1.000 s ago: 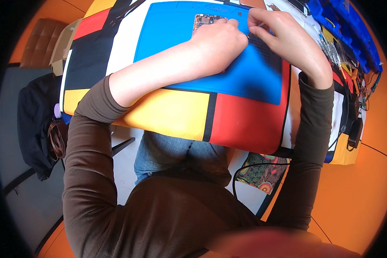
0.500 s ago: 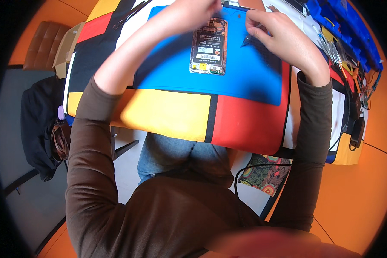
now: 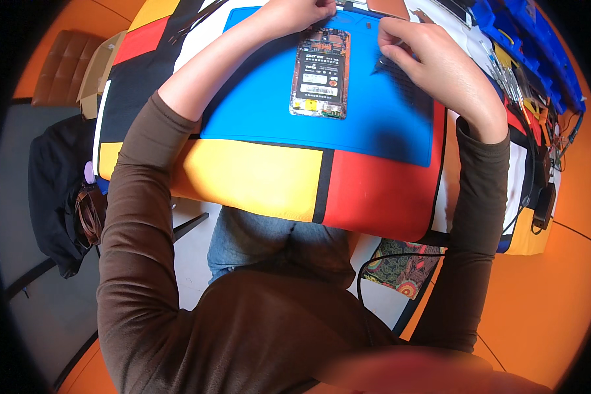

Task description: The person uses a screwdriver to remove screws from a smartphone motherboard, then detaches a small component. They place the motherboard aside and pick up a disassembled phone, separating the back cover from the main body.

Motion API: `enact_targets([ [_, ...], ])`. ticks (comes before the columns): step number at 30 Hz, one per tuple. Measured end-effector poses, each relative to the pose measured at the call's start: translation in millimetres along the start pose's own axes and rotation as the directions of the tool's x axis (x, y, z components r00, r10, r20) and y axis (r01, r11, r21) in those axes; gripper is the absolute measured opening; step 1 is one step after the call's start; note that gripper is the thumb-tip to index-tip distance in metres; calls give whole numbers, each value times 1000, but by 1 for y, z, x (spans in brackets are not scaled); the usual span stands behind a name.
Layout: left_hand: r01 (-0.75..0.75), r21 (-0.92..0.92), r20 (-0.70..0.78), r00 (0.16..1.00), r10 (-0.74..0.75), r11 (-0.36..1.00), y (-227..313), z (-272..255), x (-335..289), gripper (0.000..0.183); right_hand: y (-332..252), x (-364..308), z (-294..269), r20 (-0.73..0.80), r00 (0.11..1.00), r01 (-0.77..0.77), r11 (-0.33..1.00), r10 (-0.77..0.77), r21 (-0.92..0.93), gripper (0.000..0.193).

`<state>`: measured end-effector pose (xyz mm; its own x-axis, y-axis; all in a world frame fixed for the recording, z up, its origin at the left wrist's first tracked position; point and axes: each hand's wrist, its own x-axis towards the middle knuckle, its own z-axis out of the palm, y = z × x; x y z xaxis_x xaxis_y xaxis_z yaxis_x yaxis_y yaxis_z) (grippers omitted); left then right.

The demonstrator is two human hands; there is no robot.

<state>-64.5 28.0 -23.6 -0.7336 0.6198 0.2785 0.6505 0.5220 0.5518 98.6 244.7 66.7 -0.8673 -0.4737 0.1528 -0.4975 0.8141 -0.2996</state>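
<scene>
An opened smartphone (image 3: 320, 73) lies on a blue work mat (image 3: 262, 125), its black battery and circuit board exposed. Past the phone's far end, my left hand (image 3: 300, 14) is closed in a pinch near the mat's far edge; whatever is between the fingertips is too small to make out. To the right of the phone, my right hand (image 3: 427, 56) is closed, thumb against the fingers, around a thin tool whose dark tip (image 3: 377, 67) points down at the mat. Most of that tool is hidden by the hand. A tiny dark part (image 3: 368, 26) rests on the mat between both hands.
The mat lies on a tablecloth (image 3: 256, 177) of coloured blocks. Blue bins (image 3: 538, 46) and a cluster of slim tools (image 3: 502, 72) line the right side, with cables (image 3: 561, 148) beyond. A brown flat piece (image 3: 387, 6) sits at the far edge.
My left hand, blurred by motion earlier, is now steady and pinched slightly farther up. My right hand keeps nearly the same pose. The whole view has shifted a little.
</scene>
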Motion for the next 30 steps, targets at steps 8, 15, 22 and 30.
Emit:
enact_targets([
  [8, 152, 77, -61, 987, -148, 985, 34, -40, -37, 12, 2, -3, -2, 31, 999, -31, 999, 33, -36, 15],
  [15, 391, -293, 318, 900, -297, 873, 62, -82, -101, 35, -5, -7, -10, 39, 993, -102, 981, 110, -166, 16],
  [22, 510, -370, 382, 845, -373, 776, 54, -87, -122, 45, -29, -5, -19, -70, 993, -107, 987, 99, -123, 21],
  [30, 517, -437, 379, 848, -370, 736, 53, -82, -108, 51, -36, -3, -7, -71, 997, -35, 982, 22, -187, 20],
])
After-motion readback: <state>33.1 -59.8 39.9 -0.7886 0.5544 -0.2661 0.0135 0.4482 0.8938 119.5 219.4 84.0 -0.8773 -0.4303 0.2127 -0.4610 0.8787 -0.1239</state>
